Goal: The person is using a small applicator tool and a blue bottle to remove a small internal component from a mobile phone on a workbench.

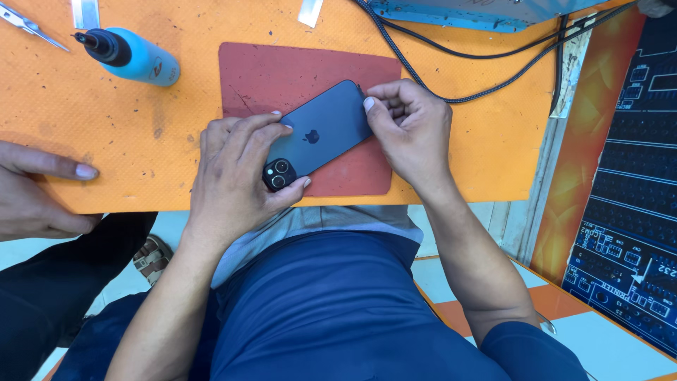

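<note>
A: What is the surface like?
B: An orange surface (141, 155) with a red mat (282, 70); tiled floor (599, 346) below.
A: And the phone?
B: The dark phone (321, 130) lies face down on the mat. The left hand (236, 173) grips its camera end; the right hand (409, 127) pinches its other end.
A: Anything labelled?
B: A blue bottle (137, 58) lying top left, near another person's hand (35, 190).

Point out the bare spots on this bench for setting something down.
Free: the orange mat between the blue squeeze bottle and another person's hand, and right of the red rectangular pad, below the black braided cables. Crowded: the pad's middle, where both hands grip the dark smartphone.
</note>
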